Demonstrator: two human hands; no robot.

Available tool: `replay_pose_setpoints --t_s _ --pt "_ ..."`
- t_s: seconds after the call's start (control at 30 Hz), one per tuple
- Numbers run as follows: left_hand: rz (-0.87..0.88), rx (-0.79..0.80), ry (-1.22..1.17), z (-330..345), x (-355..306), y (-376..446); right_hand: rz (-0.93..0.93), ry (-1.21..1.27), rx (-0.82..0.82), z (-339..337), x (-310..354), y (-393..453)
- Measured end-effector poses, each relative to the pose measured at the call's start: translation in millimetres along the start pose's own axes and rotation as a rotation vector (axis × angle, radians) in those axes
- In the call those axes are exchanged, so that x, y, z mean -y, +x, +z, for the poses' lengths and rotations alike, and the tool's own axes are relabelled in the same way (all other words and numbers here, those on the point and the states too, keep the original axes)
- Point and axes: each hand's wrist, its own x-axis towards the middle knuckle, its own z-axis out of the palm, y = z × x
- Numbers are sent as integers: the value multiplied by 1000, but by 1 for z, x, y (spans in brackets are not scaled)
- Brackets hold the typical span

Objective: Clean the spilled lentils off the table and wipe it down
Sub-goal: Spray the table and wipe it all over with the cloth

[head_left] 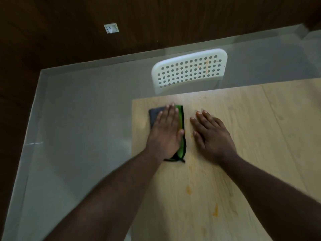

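Here, a green-and-grey cloth (180,129) is pressed flat on the desk (243,153) near its far left corner by the left hand (165,133), fingers straight. Right hand (212,134) is laid flat beside it, fingers released. Orange smears (215,210) are seen nearer.

Both my forearms reach forward from the near edge, bare to the wrist. My left hand (165,131) lies palm down with the fingers straight and together, pointing to the far side, thumb tucked along its right edge. My right hand (211,134) lies palm down just beside it, fingers straight and slightly spread, angled far-left.
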Motion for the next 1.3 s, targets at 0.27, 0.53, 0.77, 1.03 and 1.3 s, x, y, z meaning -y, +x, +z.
replay_pose_setpoints --t_s 0.27,0.53,0.77,1.03,1.3 --pt "-44 35 -16 3 56 10 18 2 5 4 0 3" --pt "-142 -9 0 2 3 44 20 38 -18 6 -4 -1" --pt "59 53 -84 8 4 -65 14 46 -11 -1 -3 -3" --pt "-252 -7 -1 12 19 9 4 52 -31 7 -5 -2" --pt "-10 -10 -77 22 -75 -110 6 81 -40 1 -1 -11"
